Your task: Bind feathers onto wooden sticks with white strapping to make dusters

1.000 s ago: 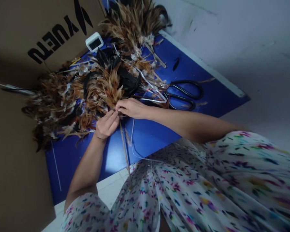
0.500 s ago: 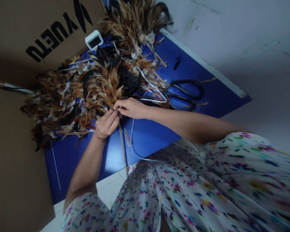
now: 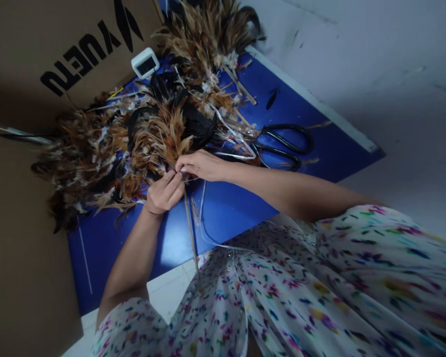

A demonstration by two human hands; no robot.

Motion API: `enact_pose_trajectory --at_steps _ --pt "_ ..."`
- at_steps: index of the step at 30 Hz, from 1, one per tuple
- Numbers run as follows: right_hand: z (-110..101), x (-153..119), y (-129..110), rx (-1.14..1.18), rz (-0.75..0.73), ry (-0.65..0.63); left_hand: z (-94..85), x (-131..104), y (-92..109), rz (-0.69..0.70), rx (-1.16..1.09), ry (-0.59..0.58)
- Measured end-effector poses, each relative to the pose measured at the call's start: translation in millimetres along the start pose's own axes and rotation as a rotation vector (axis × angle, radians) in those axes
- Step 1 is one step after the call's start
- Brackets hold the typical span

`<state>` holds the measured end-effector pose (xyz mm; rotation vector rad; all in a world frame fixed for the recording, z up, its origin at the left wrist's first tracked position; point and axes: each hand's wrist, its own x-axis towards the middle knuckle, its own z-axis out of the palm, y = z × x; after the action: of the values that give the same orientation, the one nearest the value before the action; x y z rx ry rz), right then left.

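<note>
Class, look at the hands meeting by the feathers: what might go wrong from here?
1. The white string trails slack toward the floral dress, so it might snag if the person shifts.

2. The thin stick juts past the blue table's edge; a knock there could disturb the work between left hand and right hand.

3. The black-handled scissors lie near the right forearm, which might bump them.

Left hand (image 3: 165, 192) and right hand (image 3: 201, 166) meet at a thin stick (image 3: 190, 228) beside brown feathers (image 3: 171, 131); scissors (image 3: 278, 150) lie on the blue counter (image 3: 226, 208).
</note>
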<state>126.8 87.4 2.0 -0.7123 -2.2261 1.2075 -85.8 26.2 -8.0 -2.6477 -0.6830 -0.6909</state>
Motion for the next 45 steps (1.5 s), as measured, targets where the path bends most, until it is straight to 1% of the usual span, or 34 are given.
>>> enact_pose_trajectory --at_steps 4,7,10,14,17,23,26,29,31,33,39,42,45 --pt "-3 0 -1 -0.056 -0.007 -0.019 -2.9 7 2 0.093 0.099 0.053" --pt "-4 -1 -4 -0.151 -0.021 -0.041 -3.8 10 2 0.121 0.105 0.079" --pt "-3 -1 -6 -0.228 -0.029 -0.036 -2.3 6 1 0.083 0.051 0.071" --pt "-1 -2 -7 -0.26 0.01 -0.012 0.9 0 0 -0.016 -0.055 0.025" --pt "-1 -3 -8 -0.248 0.042 -0.011 1.9 -1 0 -0.057 -0.065 0.015" --pt "-1 -3 -10 -0.192 0.064 0.008 1.7 1 1 -0.09 0.019 -0.012" --pt "-1 -4 -10 -0.132 0.069 0.013 2.1 2 1 -0.043 -0.001 0.027" --pt "-2 -4 -9 -0.099 0.039 -0.006 2.7 4 1 0.022 -0.004 0.091" --pt "-3 -3 -8 -0.099 0.019 -0.025 2.9 4 2 0.044 0.01 0.107" --pt "-4 -3 -7 -0.096 0.013 -0.037 2.8 4 2 0.05 0.027 0.096" --pt "-6 -2 -8 -0.026 -0.005 -0.051 2.5 -2 1 0.01 0.06 0.003" --pt "-6 -2 -7 0.014 -0.004 -0.045 2.5 -2 1 0.014 0.04 0.024" --pt "-4 -2 -5 0.01 0.0 -0.019 2.7 0 1 0.063 0.079 0.069"
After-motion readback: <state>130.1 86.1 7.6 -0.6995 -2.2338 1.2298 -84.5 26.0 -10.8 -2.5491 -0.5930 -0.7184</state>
